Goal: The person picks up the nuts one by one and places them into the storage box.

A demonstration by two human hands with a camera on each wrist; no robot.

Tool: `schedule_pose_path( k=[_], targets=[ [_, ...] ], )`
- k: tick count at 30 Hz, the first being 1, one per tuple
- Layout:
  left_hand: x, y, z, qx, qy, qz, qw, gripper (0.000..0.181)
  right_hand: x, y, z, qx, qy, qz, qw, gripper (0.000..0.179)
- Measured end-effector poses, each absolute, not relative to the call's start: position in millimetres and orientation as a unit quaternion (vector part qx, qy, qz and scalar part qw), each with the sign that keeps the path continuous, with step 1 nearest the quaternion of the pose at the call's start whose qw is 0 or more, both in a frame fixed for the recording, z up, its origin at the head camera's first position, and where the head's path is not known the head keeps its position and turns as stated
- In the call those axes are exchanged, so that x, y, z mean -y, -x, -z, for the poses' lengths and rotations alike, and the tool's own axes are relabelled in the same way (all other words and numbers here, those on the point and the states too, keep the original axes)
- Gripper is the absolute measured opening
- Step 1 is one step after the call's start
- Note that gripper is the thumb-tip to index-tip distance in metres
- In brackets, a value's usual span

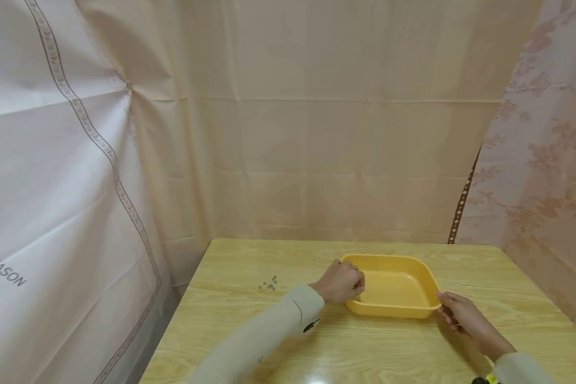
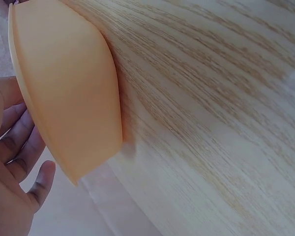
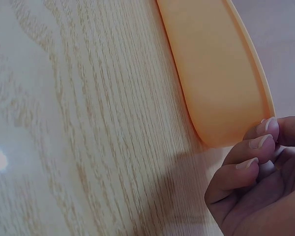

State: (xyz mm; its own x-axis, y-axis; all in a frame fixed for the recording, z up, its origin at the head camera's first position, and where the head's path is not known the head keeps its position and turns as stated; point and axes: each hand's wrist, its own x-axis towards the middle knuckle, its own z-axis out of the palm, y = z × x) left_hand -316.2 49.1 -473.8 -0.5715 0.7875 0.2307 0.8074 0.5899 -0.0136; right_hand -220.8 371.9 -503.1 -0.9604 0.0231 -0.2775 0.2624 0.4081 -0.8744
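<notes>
A shallow yellow plastic tray (image 1: 393, 310) sits on the wooden table, right of its middle. My left hand (image 1: 338, 281) reaches over the tray's left side with fingers bent down into it. In the left wrist view, the left fingers (image 2: 19, 142) pass behind the tray's rim, and one finger stands apart from the rest. The left fingertips are hidden, so I cannot tell whether they hold something. At the tray's right corner, my right hand (image 1: 465, 317) pinches the rim between thumb and fingers; the right wrist view shows these fingertips (image 3: 269, 125) at the rim.
Several tiny grey pieces (image 1: 270, 284) lie scattered on the table (image 1: 230, 320) to the left of the tray. Hanging cloth (image 1: 307, 160) encloses the table at the back and both sides. A black and yellow item (image 1: 485, 380) shows beside the right sleeve.
</notes>
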Motion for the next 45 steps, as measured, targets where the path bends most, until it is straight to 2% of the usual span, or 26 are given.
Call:
schedule_pose_path(
  k=[23,45],
  targets=[
    [-6,325,473,0.876,0.423,0.085,0.215,0.010,-377,224,503,-0.829,-0.074,0.543,0.116,0.046],
    [90,330,496,0.901,0.371,0.101,0.203,0.008,-375,224,507,-0.825,-0.081,0.548,0.115,0.046]
  ],
)
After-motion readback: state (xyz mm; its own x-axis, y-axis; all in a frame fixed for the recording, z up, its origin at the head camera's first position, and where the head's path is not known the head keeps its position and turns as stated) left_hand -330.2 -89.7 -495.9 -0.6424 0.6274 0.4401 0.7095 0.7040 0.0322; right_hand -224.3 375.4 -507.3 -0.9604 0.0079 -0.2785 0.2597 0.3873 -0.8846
